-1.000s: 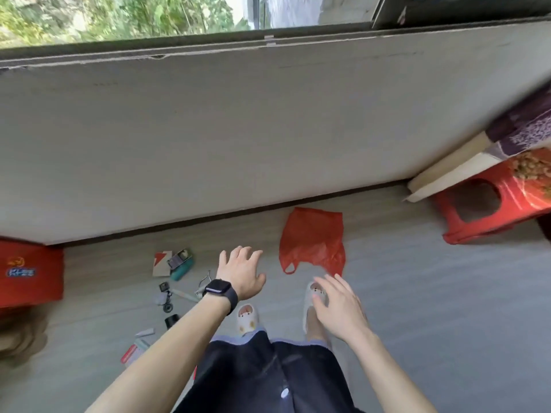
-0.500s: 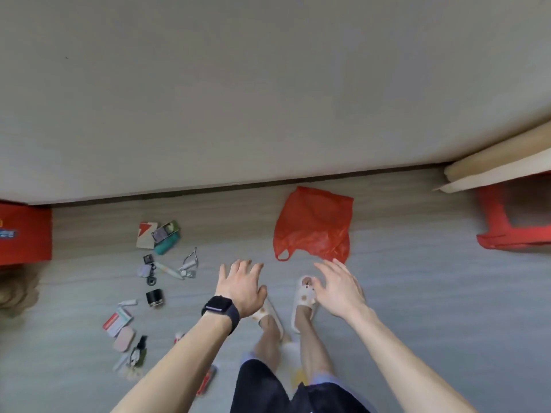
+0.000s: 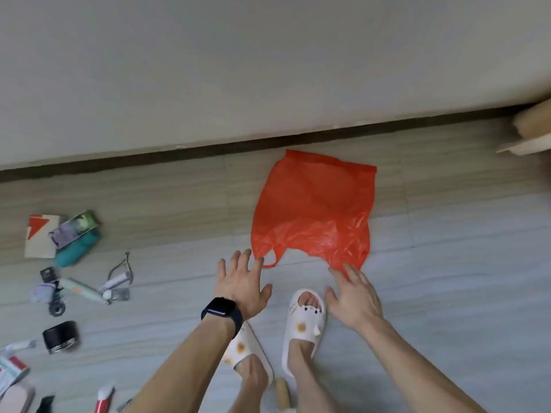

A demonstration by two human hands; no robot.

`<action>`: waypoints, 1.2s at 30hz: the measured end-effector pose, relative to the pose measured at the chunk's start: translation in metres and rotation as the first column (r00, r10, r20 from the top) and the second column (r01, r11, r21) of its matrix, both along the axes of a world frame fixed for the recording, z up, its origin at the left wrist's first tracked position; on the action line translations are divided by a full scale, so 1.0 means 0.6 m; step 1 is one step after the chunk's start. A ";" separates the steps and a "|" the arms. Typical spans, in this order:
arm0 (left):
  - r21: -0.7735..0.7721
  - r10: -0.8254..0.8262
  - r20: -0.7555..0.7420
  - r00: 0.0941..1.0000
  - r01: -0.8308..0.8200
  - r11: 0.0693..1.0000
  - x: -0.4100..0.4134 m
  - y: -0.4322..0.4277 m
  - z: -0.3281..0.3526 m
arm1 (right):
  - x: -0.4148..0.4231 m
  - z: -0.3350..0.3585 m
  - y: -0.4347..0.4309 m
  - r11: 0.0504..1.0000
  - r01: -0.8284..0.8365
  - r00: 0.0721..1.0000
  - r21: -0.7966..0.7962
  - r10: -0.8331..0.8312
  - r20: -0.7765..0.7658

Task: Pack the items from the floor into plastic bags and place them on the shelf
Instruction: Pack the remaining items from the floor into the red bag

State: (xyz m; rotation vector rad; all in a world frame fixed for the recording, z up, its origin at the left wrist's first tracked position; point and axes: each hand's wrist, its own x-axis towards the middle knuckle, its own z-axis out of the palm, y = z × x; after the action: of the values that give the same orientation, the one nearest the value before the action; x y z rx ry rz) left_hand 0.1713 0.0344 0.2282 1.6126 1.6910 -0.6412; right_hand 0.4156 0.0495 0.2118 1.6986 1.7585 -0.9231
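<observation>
Half a second on, stooped closer to bag (image 3: 313,210); reaching with left hand (image 3: 243,286) and right hand (image 3: 354,299), both spread wide, empty; grabbing bag likely next, items (image 3: 77,248) unpacked

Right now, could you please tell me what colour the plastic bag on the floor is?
The plastic bag is orange-red; head view.

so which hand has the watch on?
The left hand: a black smartwatch is strapped on its wrist. The right hand has a bare wrist. Both are spread open near the red plastic bag.
</observation>
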 end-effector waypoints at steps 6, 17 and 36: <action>0.006 -0.007 -0.020 1.000 0.007 1.000 0.022 0.014 -0.286 | 0.028 -0.248 0.021 0.976 0.206 0.966 0.072 -0.215 0.144; 0.402 -0.056 0.251 0.966 -0.051 0.914 -0.055 0.066 -0.421 | -0.054 -0.376 0.096 0.862 -0.178 0.946 0.475 0.282 -0.157; 0.031 0.613 0.787 -0.068 -0.988 -0.149 -0.420 -0.237 0.054 | -0.438 0.079 0.036 0.502 -0.584 0.598 0.638 0.797 -0.080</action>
State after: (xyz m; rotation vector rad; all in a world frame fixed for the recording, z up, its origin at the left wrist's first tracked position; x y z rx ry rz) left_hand -0.0808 -0.1079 0.2605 0.2967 2.0689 1.2626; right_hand 0.1526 0.0709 0.2595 0.8414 2.8842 -0.3390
